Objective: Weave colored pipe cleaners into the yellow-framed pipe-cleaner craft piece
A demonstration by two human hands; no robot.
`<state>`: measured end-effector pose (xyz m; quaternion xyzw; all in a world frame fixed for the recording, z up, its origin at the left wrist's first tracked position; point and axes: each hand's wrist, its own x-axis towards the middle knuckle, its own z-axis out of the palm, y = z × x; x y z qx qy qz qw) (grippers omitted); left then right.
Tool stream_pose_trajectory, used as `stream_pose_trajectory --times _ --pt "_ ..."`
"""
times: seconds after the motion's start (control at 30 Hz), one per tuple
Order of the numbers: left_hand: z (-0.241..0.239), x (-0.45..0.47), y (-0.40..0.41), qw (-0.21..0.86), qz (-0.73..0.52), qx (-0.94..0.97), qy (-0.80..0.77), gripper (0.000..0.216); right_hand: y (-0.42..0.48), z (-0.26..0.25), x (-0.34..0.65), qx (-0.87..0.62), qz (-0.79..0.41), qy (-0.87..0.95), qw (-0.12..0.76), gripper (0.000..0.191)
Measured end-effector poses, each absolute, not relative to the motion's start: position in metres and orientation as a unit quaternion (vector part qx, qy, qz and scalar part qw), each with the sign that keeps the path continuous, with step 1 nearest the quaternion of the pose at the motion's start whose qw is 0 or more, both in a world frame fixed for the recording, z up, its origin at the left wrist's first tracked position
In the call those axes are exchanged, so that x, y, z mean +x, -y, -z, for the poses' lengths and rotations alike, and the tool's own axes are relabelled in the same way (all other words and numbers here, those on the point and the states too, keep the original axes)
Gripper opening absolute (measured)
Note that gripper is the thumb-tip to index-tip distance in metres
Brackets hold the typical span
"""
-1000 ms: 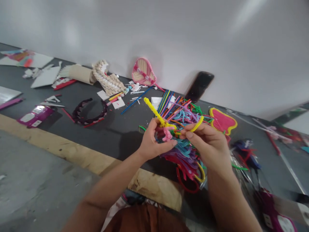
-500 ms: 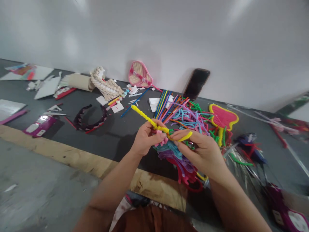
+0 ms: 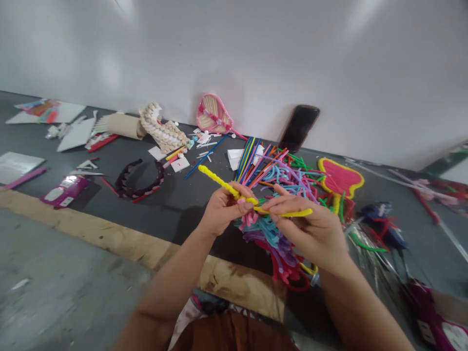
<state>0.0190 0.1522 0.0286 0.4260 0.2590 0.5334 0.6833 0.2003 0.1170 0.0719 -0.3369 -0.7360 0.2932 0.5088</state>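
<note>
A yellow pipe cleaner, twisted into a thick stem on its left part, runs between both hands. My left hand is closed around the stem, thumb and fingers pinching it near its right end. My right hand pinches the loose, straighter yellow end, which sticks out to the right over its fingers. Pink curled pipe cleaner pieces hang just below the left fingertips. Beneath the hands lies a layered bundle of teal, purple and red pipe cleaners, partly hidden by the right hand.
Behind the hands lie loose coloured pipe cleaners. A phone leans on the wall beside a pink fan. A pink and yellow pipe-cleaner shape sits right; a dark braided headband and purple packet lie left.
The right hand has shifted slightly right, and the loose yellow end now lies straighter and reaches further right. The left hand keeps its pinch. The whole view has moved a little.
</note>
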Motion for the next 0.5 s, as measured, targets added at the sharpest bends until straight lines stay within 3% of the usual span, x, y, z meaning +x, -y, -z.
stream_pose_trajectory --times 0.27,0.5 --pt "-0.024 0.017 -0.154 0.661 -0.535 0.448 -0.274 0.024 -0.123 -0.073 0.2 -0.417 -0.397 0.622 0.53 0.001" --pt "-0.014 0.012 -0.155 0.622 -0.541 0.489 -0.284 0.021 -0.141 -0.063 0.204 -0.424 -0.498 0.547 0.522 0.018"
